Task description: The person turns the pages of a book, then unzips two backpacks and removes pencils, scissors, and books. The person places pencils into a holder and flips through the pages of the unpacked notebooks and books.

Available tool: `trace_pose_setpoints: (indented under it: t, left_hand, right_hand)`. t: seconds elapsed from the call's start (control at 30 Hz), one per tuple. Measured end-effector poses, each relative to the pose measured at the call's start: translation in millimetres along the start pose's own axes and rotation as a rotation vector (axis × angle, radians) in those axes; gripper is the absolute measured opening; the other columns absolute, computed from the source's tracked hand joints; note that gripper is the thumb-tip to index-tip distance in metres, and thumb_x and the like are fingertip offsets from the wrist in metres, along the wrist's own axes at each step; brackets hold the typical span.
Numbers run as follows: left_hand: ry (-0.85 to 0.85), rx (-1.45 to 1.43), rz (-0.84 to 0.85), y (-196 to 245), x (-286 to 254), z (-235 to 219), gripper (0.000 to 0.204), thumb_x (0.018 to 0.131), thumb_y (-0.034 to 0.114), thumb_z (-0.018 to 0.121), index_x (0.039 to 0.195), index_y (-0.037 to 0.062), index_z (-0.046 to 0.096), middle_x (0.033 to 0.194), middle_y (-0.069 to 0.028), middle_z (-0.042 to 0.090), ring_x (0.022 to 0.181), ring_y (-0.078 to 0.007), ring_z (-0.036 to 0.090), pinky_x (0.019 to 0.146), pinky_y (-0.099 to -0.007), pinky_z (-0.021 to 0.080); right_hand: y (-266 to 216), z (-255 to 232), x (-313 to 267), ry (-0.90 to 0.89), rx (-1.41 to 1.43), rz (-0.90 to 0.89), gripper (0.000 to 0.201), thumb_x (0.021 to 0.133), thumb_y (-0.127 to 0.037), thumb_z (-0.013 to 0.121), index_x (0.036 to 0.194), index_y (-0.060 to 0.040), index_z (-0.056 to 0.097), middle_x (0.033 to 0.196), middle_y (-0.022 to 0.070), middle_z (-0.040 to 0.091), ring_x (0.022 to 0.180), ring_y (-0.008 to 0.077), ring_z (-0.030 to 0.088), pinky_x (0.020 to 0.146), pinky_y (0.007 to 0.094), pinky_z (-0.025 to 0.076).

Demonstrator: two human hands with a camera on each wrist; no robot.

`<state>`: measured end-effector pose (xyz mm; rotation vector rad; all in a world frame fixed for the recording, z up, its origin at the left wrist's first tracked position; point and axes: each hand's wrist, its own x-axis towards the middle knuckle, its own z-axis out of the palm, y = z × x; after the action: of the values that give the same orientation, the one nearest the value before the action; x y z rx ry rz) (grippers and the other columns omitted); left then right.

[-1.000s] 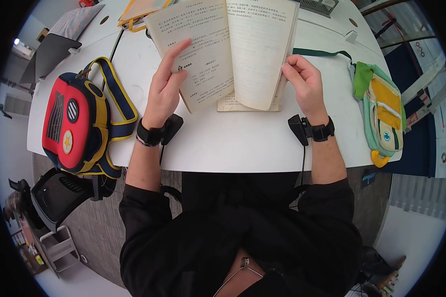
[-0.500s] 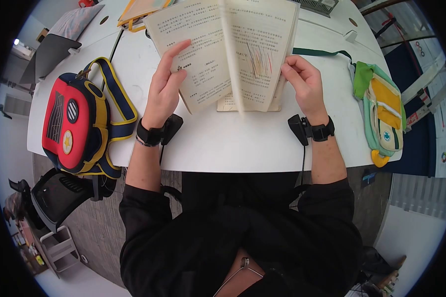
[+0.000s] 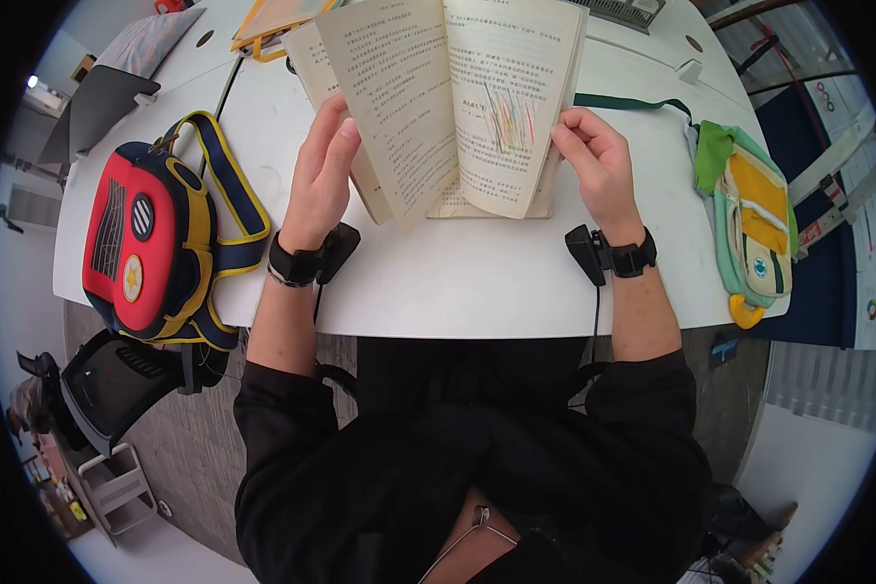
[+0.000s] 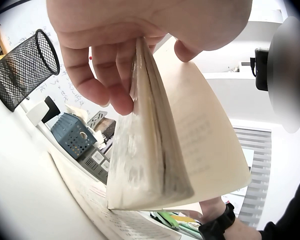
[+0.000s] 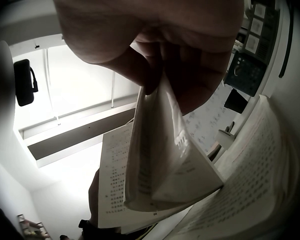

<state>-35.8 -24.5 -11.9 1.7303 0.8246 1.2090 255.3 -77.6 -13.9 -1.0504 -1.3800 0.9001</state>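
An open book point(image 3: 399, 117) with printed text is held up over the table, facing the head camera. My left hand point(image 3: 321, 180) grips its left side, with the fingers behind the pages and the thumb at the front in the left wrist view. At the right edge, my right hand point(image 3: 602, 175) pinches the pages between thumb and curled fingers. Coloured pencil-like scribbles point(image 3: 509, 117) mark the right page. Beneath it, a second open book point(image 3: 443, 205) lies on the white table point(image 3: 457, 282), mostly hidden in the head view.
A red car-shaped backpack point(image 3: 146, 229) stands on the left of the table. To the right lies a green and yellow bag point(image 3: 749, 209). Farther back are a yellow-edged folder point(image 3: 273, 24), a black mesh pen holder point(image 4: 25, 70) and a blue basket point(image 4: 70, 134).
A page has turned over from right to left, uncovering the scribbled right page. My left index finger has drawn back from the left page; my right hand has stayed in place.
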Motion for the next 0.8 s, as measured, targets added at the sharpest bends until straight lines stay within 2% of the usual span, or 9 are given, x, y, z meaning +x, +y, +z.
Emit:
trace_pose_setpoints:
  t: [0.43, 0.8]
  left_hand:
    - [-0.016, 0.071, 0.113, -3.6, -0.7, -0.9, 0.046, 0.100, 0.036, 0.047, 0.130, 0.0003, 0.047, 0.121, -0.0106, 0.058, 0.114, -0.0175, 0.051, 0.099, -0.0325, 0.039]
    - [-0.025, 0.067, 0.096, -5.9, -1.0, -1.3, 0.044, 0.102, 0.034, 0.045, 0.130, 0.0001, 0.049, 0.120, -0.0093, 0.060, 0.112, -0.0157, 0.053, 0.098, -0.0303, 0.040]
  right_hand:
    - [-0.3, 0.6, 0.3, 0.000, -0.025, 0.000, 0.014, 0.094, -0.011, 0.055, 0.092, 0.0022, 0.059, 0.080, -0.0016, 0.060, 0.074, 0.0042, 0.051, 0.068, 0.0201, 0.041]
    - [-1.1, 0.1, 0.2, -0.009, -0.034, -0.002, 0.014, 0.094, -0.011, 0.055, 0.093, 0.0022, 0.059, 0.081, -0.0011, 0.060, 0.073, 0.0050, 0.052, 0.068, 0.0212, 0.042]
